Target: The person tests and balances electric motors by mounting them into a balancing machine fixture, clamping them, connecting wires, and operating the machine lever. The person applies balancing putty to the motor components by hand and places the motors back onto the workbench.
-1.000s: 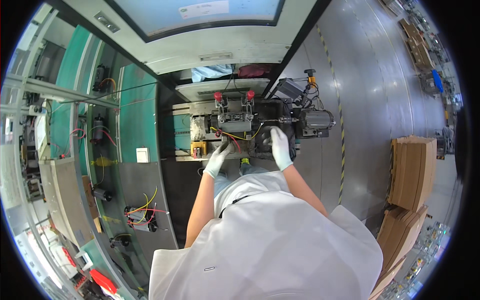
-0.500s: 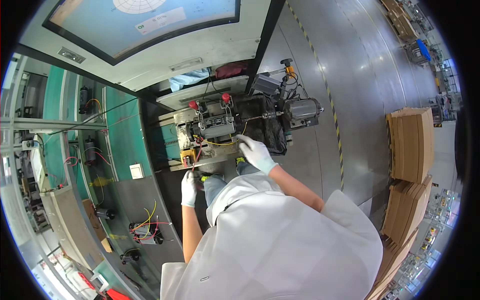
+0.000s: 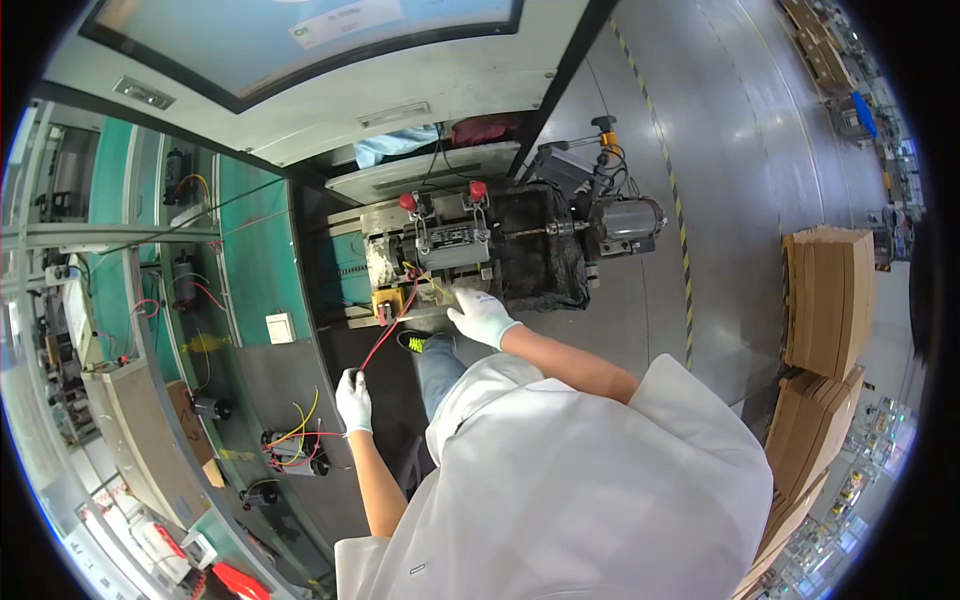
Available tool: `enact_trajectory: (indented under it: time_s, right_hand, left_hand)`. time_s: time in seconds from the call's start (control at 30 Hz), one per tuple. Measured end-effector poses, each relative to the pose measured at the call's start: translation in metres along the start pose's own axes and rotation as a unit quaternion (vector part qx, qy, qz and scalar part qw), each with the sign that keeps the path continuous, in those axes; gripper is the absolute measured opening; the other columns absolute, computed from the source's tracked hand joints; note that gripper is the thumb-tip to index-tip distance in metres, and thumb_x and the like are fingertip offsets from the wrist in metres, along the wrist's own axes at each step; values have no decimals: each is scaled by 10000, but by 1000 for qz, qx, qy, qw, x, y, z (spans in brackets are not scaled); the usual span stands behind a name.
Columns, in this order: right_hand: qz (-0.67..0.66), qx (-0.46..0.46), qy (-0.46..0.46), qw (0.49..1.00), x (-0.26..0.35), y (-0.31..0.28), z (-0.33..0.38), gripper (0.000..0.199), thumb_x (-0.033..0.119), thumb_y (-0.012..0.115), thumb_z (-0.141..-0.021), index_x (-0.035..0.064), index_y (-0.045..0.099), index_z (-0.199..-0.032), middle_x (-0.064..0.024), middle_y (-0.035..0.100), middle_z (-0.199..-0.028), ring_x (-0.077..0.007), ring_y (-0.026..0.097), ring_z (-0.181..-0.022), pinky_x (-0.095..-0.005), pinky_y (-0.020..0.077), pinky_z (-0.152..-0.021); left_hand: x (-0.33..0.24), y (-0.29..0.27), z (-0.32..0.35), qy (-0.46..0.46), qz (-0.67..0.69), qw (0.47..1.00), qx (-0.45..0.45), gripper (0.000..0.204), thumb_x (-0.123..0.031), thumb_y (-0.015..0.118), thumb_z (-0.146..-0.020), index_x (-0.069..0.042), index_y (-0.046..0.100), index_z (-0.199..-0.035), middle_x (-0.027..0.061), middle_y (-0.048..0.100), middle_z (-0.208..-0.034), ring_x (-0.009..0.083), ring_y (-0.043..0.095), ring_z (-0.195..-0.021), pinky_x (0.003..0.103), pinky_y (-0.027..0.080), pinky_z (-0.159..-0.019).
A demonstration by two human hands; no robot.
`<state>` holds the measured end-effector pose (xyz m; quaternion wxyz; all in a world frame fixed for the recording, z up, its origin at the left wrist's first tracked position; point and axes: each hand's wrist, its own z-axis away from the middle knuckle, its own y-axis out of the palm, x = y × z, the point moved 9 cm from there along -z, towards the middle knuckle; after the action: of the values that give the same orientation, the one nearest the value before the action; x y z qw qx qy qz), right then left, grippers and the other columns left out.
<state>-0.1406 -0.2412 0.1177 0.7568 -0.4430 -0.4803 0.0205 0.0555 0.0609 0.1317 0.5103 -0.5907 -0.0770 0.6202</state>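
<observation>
A grey cylindrical motor (image 3: 447, 246) lies in a fixture under two toggle clamps with red knobs (image 3: 478, 189). From its left end run a red wire (image 3: 385, 338) and a yellow wire (image 3: 432, 282). My left hand (image 3: 354, 402), in a white glove, is closed around the far end of the red wire and pulls it out toward me and to the left. My gloved right hand (image 3: 484, 319) is in front of the motor, fingertips pinched at the end of the yellow wire; the tip itself is hidden. A small yellow block (image 3: 386, 303) sits at the fixture's front left corner.
Right of the fixture, a larger grey motor (image 3: 627, 224) is joined by a shaft. A screen cabinet (image 3: 330, 120) overhangs the back. On the left bench lie several wired motors (image 3: 298, 453) and a white switch box (image 3: 281, 327). Cardboard stacks (image 3: 828, 300) stand at right.
My left hand has drawn back toward me and left, stretching the red wire. My right hand has shifted left and slightly nearer with the yellow wire. The whole view has moved a little.
</observation>
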Motion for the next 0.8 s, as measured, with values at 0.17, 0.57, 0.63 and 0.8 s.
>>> enact_trajectory:
  time_s: [0.17, 0.57, 0.63, 0.8]
  right_hand:
    - [20, 77, 108, 991, 40, -68, 2, 485, 273, 571, -913, 34, 517, -1332, -225, 680, -1022, -397, 659, -939, -473, 528, -794]
    - [26, 141, -303, 942, 172, 27, -5, 152, 215, 563, -930, 78, 626, -953, -112, 647, -764, -294, 657, -675, -419, 519, -608]
    - [-22, 150, -285, 946, 173, 26, -9, 176, 230, 558, -941, 69, 628, -953, -124, 648, -783, -316, 654, -701, -432, 517, -632]
    - [-148, 166, -181, 958, 177, -2, -9, 214, 249, 575, -940, 46, 640, -954, -169, 661, -885, -395, 634, -838, -482, 495, -740]
  left_hand:
    - [10, 19, 22, -79, 149, 985, 20, 138, -143, 556, -1002, -26, 600, -942, -30, 493, -714, 64, 418, -642, 238, 373, -576]
    - [-82, 26, -10, -80, 282, 950, 105, 113, -110, 663, -925, 3, 664, -938, -3, 636, -787, 45, 540, -697, 218, 439, -631]
    - [-78, 25, -16, -105, 454, 883, 59, 105, -115, 668, -925, -22, 641, -967, -1, 617, -794, 69, 553, -694, 219, 448, -643]
    - [-104, 20, -24, -105, 676, 728, 46, 180, -191, 678, -941, -76, 597, -1053, -2, 590, -811, 96, 550, -720, 260, 491, -722]
